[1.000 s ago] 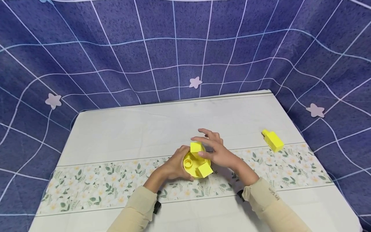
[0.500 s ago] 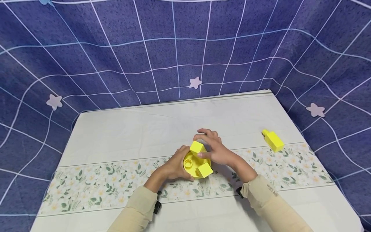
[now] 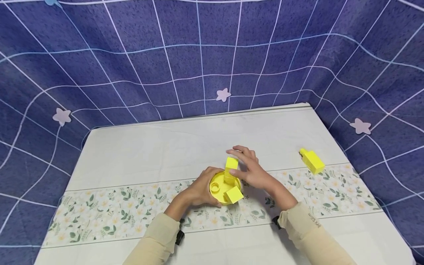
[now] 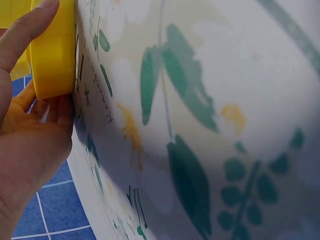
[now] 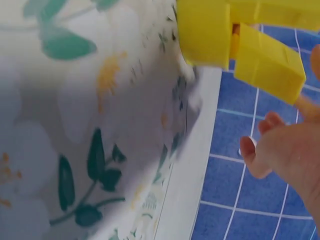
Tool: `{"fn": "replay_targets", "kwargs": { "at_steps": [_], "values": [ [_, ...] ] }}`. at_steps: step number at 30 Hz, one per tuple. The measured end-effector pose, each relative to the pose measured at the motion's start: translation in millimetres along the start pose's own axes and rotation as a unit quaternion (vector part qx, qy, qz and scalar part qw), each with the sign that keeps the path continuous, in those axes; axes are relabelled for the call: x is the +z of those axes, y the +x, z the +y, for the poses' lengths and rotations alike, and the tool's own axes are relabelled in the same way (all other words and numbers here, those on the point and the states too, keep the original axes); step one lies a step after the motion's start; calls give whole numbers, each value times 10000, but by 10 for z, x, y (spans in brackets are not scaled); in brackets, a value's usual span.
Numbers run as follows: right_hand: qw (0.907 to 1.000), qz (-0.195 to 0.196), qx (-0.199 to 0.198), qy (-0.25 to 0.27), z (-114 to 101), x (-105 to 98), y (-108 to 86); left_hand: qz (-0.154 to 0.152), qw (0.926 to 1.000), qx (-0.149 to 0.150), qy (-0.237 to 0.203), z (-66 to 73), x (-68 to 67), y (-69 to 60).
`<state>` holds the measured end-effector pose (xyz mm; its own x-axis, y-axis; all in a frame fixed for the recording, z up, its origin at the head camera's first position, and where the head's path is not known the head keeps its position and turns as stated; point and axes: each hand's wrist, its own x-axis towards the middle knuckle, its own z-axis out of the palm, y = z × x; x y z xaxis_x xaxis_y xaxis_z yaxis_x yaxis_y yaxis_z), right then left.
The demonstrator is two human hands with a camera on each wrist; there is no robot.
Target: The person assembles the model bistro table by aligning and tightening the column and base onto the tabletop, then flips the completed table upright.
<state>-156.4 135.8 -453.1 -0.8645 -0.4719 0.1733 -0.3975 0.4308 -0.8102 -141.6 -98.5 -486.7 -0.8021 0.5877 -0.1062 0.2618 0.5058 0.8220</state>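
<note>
A round yellow base [image 3: 220, 194] stands on the table, and my left hand [image 3: 200, 189] grips its left side, thumb on the near edge. In the left wrist view those fingers curve round the yellow wall [image 4: 52, 60]. At the base's far side a tall yellow block [image 3: 231, 165] leans outward. My right hand [image 3: 253, 173] pinches its upper end between thumb and fingers; part of the block is hidden behind the thumb. The right wrist view has this block [image 5: 270, 62] tilted from the base [image 5: 202, 32]. A second yellow block [image 3: 233, 194] rises from the near right, beside a ring-shaped socket [image 3: 215, 187].
Another yellow block with a narrow peg end [image 3: 313, 161] lies at the right of the table. The white table cover [image 3: 149, 151] has a flowered band across it. A blue curtain [image 3: 212, 59] with pale lines and stars hangs behind and at the sides.
The far block has turned and swung from roughly upright to a lean toward the back right. My right hand shifted slightly right with it. My left hand stayed on the base.
</note>
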Motion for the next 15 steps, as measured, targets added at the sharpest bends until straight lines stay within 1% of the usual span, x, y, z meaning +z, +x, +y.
{"fn": "replay_targets", "kwargs": {
  "at_steps": [3,5,12,15],
  "values": [
    [9997,-216,-50,97,26,-41,2,18,10000,21,-17,-1,-4,-2],
    [9997,-214,16,78,38,-44,7,5,10000,25,-20,-4,-5,-3],
    [9984,383,400,-115,38,62,-18,3,10000,42,7,-6,-7,-5],
    [9979,437,463,-115,22,100,-60,6,10000,41,-14,-2,-4,-5]
  ]
}}
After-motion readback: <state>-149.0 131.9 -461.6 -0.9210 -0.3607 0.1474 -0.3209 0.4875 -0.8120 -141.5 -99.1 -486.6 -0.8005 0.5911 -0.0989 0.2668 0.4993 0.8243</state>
